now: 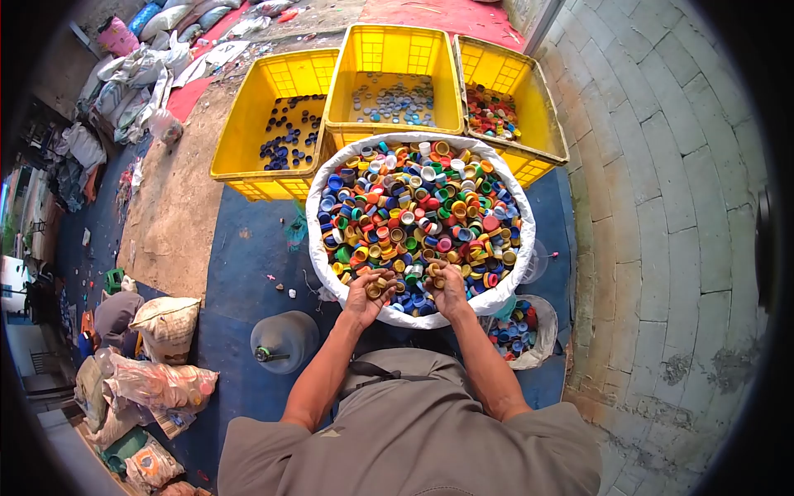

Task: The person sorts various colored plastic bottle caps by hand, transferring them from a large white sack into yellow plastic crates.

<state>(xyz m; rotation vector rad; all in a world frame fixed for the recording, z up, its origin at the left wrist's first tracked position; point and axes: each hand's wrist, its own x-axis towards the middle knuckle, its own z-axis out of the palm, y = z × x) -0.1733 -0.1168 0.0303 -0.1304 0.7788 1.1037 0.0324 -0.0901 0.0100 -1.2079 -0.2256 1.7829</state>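
A large white sack (318,248) with a rolled rim stands before me, full of mixed plastic bottle caps (430,198) in many colours. Over its near edge, my left hand (364,299) is turned partly up, its fingers curled around several gold-brown bottle caps (375,288). My right hand (451,296), a short way to the right, also holds gold-brown bottle caps (432,271) in its curled fingers. Both hands are just above the heap, and loose caps lie between them.
Behind the sack stand three yellow crates: the left crate (240,124) holds dark blue caps, the middle crate (393,128) pale ones, the right crate (538,124) red and orange ones. A clear jug (285,341) is at left, a smaller cap sack (542,331) at right, beside a block wall (662,207).
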